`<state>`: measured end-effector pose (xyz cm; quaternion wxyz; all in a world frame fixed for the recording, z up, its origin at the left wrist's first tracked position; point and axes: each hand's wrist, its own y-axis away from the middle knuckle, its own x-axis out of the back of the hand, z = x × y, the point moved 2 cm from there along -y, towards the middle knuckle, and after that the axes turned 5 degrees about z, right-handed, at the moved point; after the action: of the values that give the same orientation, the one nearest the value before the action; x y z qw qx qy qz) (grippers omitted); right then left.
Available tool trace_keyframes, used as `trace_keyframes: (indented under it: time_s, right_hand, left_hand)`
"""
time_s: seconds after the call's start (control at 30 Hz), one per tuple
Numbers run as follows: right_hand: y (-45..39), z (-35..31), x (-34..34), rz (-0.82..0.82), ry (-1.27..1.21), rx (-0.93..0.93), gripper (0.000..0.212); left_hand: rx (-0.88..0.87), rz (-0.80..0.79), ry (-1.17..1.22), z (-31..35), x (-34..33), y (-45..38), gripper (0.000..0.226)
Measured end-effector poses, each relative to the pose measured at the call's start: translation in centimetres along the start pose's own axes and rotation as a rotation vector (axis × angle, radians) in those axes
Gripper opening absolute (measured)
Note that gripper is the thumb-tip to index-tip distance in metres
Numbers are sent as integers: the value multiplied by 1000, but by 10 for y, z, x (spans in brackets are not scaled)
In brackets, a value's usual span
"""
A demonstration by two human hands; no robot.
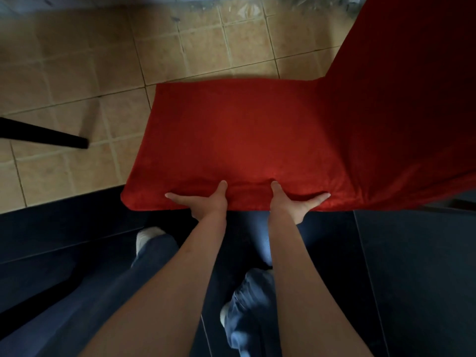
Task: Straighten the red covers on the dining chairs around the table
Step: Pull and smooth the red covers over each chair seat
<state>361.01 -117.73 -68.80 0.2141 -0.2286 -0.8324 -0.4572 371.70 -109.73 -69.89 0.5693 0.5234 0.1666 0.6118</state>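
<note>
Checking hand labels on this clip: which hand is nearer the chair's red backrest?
Right. The right hand grips the seat cover's near edge on the side toward the backrest; the left hand grips farther from it.

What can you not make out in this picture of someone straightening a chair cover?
- Head view: the chair legs, hidden under the red cover.
- The chair back's top, cut off by the right edge.
- The lower fingers of the left hand and right hand, tucked under the seat edge.
- The dining table, out of view.
- The shoe, blurred.
</note>
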Motion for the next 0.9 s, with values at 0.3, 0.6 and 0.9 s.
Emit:
trace_keyframes:
  time_s: [0.3, 0.6, 0.9]
  right_hand:
    - [36, 3, 6, -25, 77, 84, 125]
    - [35, 2, 22, -174, 185, 209, 119]
    - [21, 13, 35, -238, 281, 281, 123]
  left_hand:
    - [-35, 99, -3, 10, 39, 11, 133]
    - [-139, 46, 30, -1, 38, 27, 136]
    - [-194, 49, -4, -12, 39, 17, 134]
